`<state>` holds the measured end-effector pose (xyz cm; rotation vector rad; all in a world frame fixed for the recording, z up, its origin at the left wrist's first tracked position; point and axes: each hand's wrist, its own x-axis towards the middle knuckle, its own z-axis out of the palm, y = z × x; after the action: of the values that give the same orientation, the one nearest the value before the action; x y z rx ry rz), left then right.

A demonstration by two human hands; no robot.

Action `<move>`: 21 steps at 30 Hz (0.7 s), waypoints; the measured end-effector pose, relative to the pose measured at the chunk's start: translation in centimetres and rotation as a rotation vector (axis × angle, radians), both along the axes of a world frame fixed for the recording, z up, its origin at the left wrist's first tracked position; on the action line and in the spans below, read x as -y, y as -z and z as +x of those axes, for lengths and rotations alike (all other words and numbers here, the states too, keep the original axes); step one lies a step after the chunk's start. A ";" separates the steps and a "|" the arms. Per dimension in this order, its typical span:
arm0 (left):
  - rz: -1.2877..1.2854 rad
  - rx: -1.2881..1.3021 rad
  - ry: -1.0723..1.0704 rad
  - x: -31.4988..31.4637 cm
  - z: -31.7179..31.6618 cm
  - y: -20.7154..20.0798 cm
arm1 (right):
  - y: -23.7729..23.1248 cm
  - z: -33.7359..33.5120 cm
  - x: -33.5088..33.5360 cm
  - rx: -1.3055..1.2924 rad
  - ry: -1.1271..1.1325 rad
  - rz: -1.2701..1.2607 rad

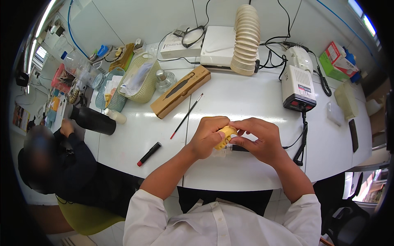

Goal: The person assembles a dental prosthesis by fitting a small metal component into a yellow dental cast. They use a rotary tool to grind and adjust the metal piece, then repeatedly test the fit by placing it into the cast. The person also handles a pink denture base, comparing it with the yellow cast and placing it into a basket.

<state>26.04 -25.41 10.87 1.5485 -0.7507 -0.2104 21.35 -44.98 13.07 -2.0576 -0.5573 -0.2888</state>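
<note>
Over the front middle of the white table, my left hand [208, 137] is closed round a yellow dental model [225, 136], its thumb lying along the near side. A row of tooth shapes shows on the model. From the other side my right hand [260, 139] grips the same piece, with thumb and forefinger bent at its right edge. Fingers cover part of the model. Below my hands lie a dark handpiece-like tool [240, 148] on a cord and a small clear piece, both partly hidden.
Leftward lie a thin brush [186, 116], a black-and-red marker [149, 154], a cardboard box [180, 92] and a black bottle [92, 119]. Baskets [141, 78] stand behind. A ribbed hose [245, 41] hangs at the back; a corded control box [298, 88] stands right. Another person sits left.
</note>
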 end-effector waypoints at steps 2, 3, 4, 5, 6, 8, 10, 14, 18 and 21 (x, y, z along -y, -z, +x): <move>0.024 0.005 0.024 -0.3 0.3 0.4 | 0.4 0.1 -0.1 0.063 -0.017 -0.006; 0.035 0.009 0.038 -0.4 0.4 0.6 | 0.4 0.1 -0.1 0.077 -0.010 -0.013; 0.063 0.002 0.046 -0.5 0.5 0.5 | 0.4 0.0 -0.1 0.091 -0.003 -0.021; 0.092 -0.006 0.050 -0.6 0.5 0.5 | 0.5 0.1 -0.1 0.104 0.000 -0.027; 0.120 -0.014 0.055 -0.7 0.5 0.4 | 0.5 0.1 -0.2 0.125 -0.001 -0.035; 0.113 -0.015 0.050 -0.8 0.5 0.4 | 0.3 0.2 -0.3 0.166 -0.001 -0.052; 0.109 -0.007 0.043 -0.8 0.5 0.5 | 0.3 0.2 -0.3 0.190 -0.001 -0.068; 0.111 0.016 0.024 -0.8 0.5 0.6 | 0.4 0.3 -0.3 0.248 0.001 -0.091; 0.121 0.037 0.009 -0.7 0.4 -0.4 | 0.4 0.3 -0.5 0.306 0.005 -0.101; 0.127 0.042 0.000 -0.8 0.4 -0.5 | 0.4 0.3 -0.6 0.343 0.007 -0.117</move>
<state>26.39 -24.64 11.33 1.6773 -0.7830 -0.2299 21.64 -44.39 12.67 -2.1357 -0.7891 -0.6340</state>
